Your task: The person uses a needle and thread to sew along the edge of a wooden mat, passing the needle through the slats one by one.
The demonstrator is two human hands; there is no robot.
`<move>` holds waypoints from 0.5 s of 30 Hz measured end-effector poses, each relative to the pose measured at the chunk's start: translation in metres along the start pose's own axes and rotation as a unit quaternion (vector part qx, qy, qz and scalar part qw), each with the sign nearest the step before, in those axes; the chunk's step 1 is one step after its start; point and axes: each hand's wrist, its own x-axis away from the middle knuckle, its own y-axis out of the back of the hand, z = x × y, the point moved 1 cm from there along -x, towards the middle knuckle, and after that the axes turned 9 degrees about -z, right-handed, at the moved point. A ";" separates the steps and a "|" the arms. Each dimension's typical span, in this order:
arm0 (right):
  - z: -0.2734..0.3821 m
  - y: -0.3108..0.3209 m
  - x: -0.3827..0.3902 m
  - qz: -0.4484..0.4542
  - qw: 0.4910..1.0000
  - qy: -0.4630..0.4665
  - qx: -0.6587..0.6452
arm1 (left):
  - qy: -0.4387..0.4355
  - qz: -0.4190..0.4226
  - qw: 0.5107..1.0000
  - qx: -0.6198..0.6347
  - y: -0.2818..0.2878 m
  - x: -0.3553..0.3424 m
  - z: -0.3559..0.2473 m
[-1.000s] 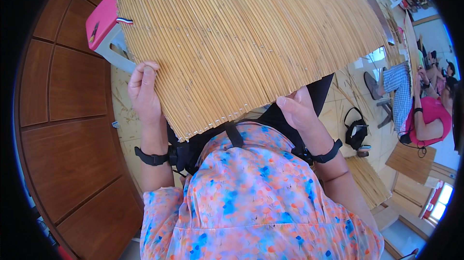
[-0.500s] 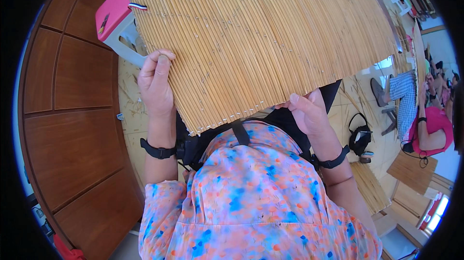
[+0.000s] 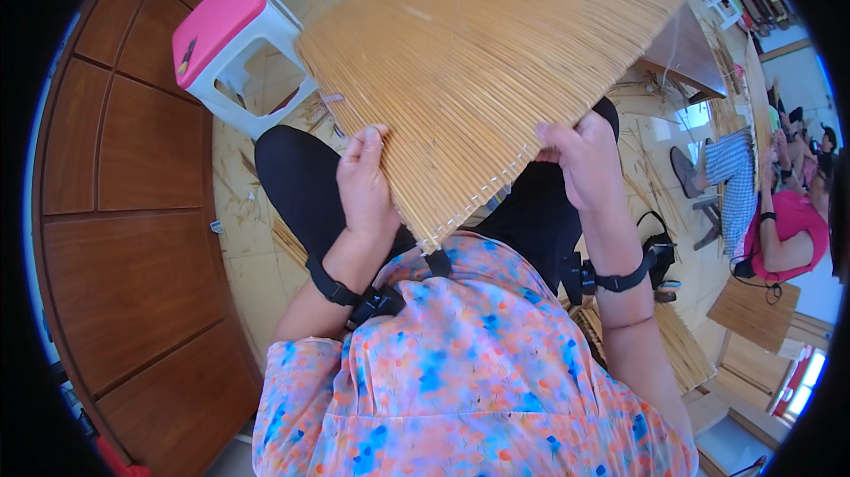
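A wide mat of thin tan reed or straw stalks (image 3: 478, 69) is stretched out in front of me over my lap, its near corner pointing at my waist. White stitches run along its near right edge. My left hand (image 3: 365, 178) pinches the left edge of the mat, near a small striped tab (image 3: 332, 99). On the near right edge, my right hand (image 3: 580, 158) grips with the thumb on top; its fingers are partly hidden beneath. The far part of the mat is blurred.
A white stool with a pink top (image 3: 226, 21) stands at the left, a small brush-like tool (image 3: 187, 56) lying on it. Brown wooden panels (image 3: 133, 291) line the left. Loose stalks litter the tiled floor. A black bag (image 3: 653, 251) and a seated person in pink (image 3: 792, 238) are at the right.
Both hands have turned the mat, and its left edge has swung right, away from the stool. My left hand moved right and nearer; my right hand moved slightly right and farther out.
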 end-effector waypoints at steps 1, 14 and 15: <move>0.003 0.001 -0.008 0.004 1.000 -0.023 0.010 | 0.028 -0.003 0.999 0.017 -0.001 0.002 0.006; -0.007 0.019 -0.078 -0.050 0.978 -0.185 0.078 | 0.310 0.030 0.918 -0.245 0.041 0.016 -0.035; -0.009 0.022 -0.083 -0.048 0.977 -0.194 0.072 | 0.281 0.003 0.936 -0.212 0.044 0.014 -0.037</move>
